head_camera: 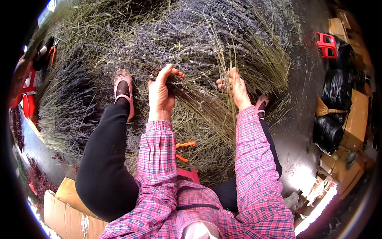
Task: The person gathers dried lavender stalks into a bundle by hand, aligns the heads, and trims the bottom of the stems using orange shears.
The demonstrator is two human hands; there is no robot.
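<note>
My left hand (162,92) is closed around a bundle of dried lavender stems (206,104), whose flower heads point up and left and whose cut ends reach down to the right. A few long pale stems (222,59) stand upright in my right hand (234,86), held between thumb and fingers over the right side of that bundle. Beyond both hands lies a large heap of lavender (191,33). Orange handles (185,144), apparently of a cutting tool, lie on loose stalks below the bundle, partly behind my left sleeve.
More lavender (71,101) lies at left, outside my pink shoe (123,86). A red plastic stool (327,45), black plastic bags (337,86), a straw broom head (322,108) and cardboard boxes (358,113) line the right side. Cardboard (64,212) is at lower left.
</note>
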